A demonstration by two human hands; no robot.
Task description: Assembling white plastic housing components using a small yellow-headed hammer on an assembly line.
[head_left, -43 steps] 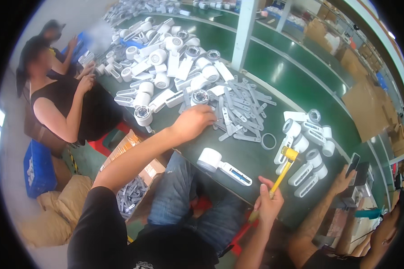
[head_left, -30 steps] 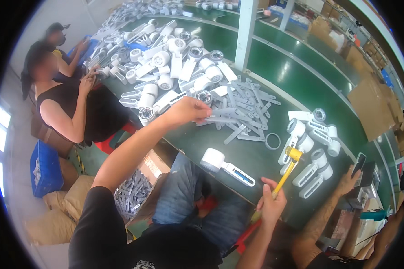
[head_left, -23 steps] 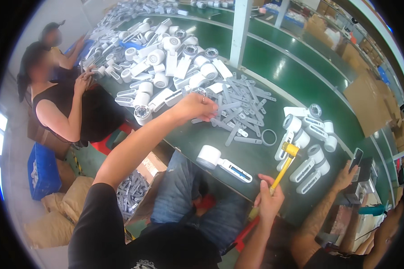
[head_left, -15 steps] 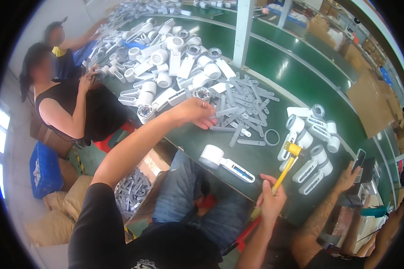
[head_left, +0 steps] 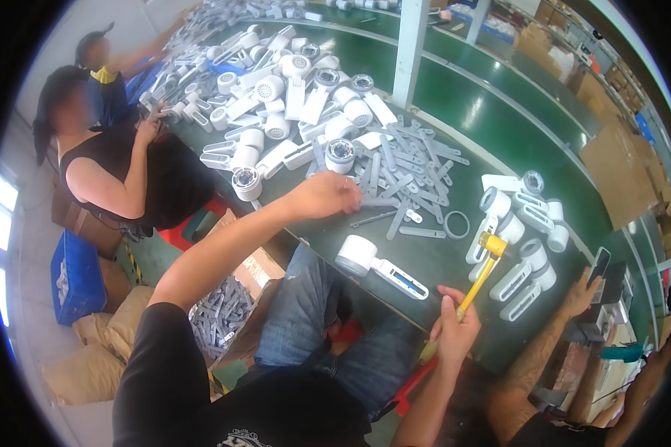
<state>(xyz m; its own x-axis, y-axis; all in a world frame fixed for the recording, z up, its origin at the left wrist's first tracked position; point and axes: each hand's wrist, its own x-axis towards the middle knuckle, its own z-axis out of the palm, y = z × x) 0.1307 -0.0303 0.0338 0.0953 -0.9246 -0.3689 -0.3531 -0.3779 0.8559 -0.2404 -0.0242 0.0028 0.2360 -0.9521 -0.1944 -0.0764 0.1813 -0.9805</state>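
**Green worktable point(head_left: 436, 259) under you, yellow mallet point(head_left: 479, 284) in your grasp**

Head view, the only one: your right hand point(head_left: 455, 328) is wrapped around the mallet's handle, thumb along it, with the yellow head raised up and away from you. Your left hand point(head_left: 326, 196) has its fingers bent and close together at the near-left side of the grey strips point(head_left: 423, 175). Its fingertips meet the end of one strip, but you cannot tell from here whether they pinch it.

Count one mallet, one grey ring point(head_left: 457, 236) beside the strips, and one white handheld unit point(head_left: 386, 271) lying alone in front of you. Seven round heads can be made out in the white cluster point(head_left: 528, 298) on your right. The strips, and the white pile point(head_left: 294, 97) beyond your left hand, overlap too much to number.

Watch the near edge: the lone unit lies just beside it, slanting along it above your lap. Green surface shows between that unit and the strips, and again toward the right cluster. At far right, a co-worker's hand point(head_left: 580, 296) holds a dark phone-like object point(head_left: 602, 262) near the cluster.
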